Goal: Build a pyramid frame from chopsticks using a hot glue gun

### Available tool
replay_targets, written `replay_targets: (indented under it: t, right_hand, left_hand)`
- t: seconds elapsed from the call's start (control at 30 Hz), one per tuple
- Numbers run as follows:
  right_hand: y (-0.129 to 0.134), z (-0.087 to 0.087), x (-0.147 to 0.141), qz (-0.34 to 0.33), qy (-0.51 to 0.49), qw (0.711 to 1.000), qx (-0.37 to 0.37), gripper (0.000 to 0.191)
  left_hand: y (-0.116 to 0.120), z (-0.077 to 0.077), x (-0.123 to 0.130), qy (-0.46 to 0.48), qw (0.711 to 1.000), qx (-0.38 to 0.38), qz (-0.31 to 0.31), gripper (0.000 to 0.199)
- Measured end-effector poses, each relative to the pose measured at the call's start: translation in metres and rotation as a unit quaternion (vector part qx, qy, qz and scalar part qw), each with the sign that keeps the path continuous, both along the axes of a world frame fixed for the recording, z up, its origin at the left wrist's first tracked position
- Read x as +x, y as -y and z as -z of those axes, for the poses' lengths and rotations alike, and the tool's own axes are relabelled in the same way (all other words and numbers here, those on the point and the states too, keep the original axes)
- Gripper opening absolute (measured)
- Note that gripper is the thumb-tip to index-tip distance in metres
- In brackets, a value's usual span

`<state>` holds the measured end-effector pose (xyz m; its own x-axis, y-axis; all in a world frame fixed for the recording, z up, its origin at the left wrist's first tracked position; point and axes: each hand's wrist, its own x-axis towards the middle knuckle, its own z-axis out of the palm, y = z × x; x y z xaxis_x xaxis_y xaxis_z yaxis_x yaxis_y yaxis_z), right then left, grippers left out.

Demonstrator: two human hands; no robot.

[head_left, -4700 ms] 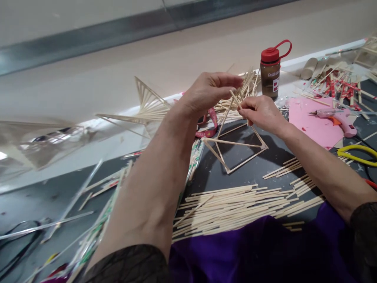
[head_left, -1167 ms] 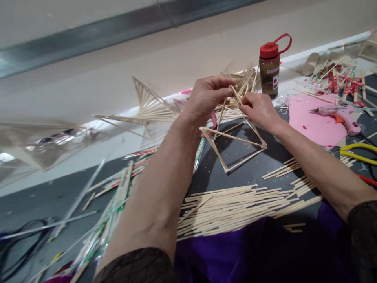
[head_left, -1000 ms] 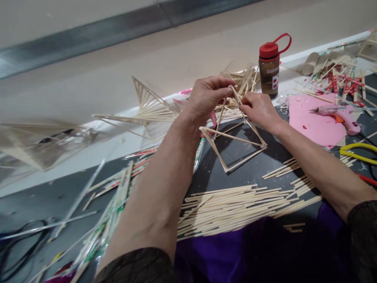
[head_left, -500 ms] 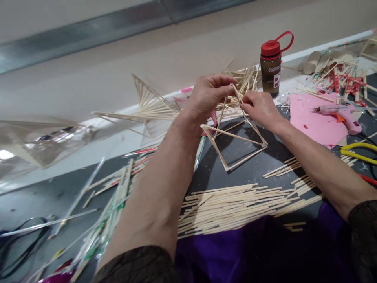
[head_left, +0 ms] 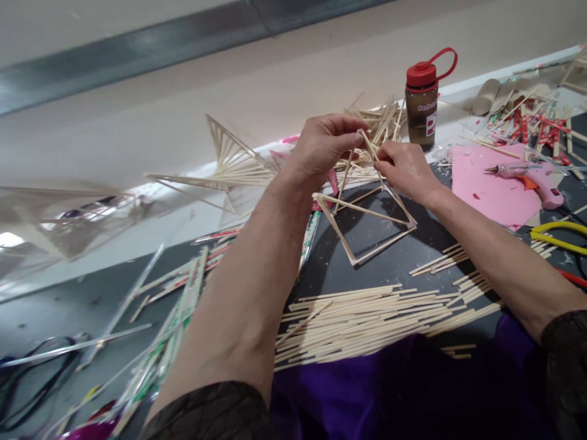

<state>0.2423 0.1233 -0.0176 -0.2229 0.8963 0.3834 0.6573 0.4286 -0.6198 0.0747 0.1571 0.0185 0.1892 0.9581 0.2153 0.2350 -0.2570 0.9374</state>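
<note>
A frame of thin wooden sticks [head_left: 387, 246] stands on the dark table, its sticks joined at whitish corners. At its raised top corner, my left hand [head_left: 326, 143] pinches the joint between thumb and fingers. My right hand [head_left: 406, 170] grips the sticks just below and to the right of that corner, fingers closed. The two hands are close together but apart. Many loose wooden sticks [head_left: 367, 324] lie side by side on the table between my forearms.
A bottle with a red lid [head_left: 420, 113] stands behind my right hand. On the right are a pink glue gun [head_left: 532, 181], a pink sheet [head_left: 486, 201] and yellow-handled pliers [head_left: 557, 239]. Wrapped sticks [head_left: 183, 305] and another stick structure [head_left: 224, 174] lie left.
</note>
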Motion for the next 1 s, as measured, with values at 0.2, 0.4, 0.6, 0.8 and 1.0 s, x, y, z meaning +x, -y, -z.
replay_targets:
  t: [0.2, 0.4, 0.6, 0.8, 1.0]
  right_hand:
    - [-0.0019, 0.0014, 0.0002, 0.0, 0.008, 1.0, 0.007, 0.014]
    - [-0.0019, 0.0007, -0.0002, 0.0, 0.009, 1.0, 0.008, 0.013]
    - [-0.0011, -0.0004, -0.0004, -0.001, 0.015, 1.0, 0.001, 0.013]
    - [-0.0028, 0.0031, 0.0008, -0.005, 0.015, 1.0, 0.019, 0.013]
    - [-0.0006, 0.0, 0.0004, -0.003, 0.028, 1.0, 0.005, 0.015]
  left_hand:
    - [0.0001, 0.0013, 0.0012, 0.008, 1.0, -0.009, 0.004, 0.012]
    - [-0.0033, 0.0033, 0.001, 0.019, 1.0, -0.001, 0.013, 0.013]
    - [-0.0031, 0.0037, 0.0, 0.006, 1.0, -0.004, 0.012, 0.023]
    - [-0.0042, 0.0059, 0.0031, 0.017, 1.0, 0.001, -0.007, 0.019]
    - [-0.0016, 0.0052, 0.003, 0.003, 1.0, -0.002, -0.008, 0.017]
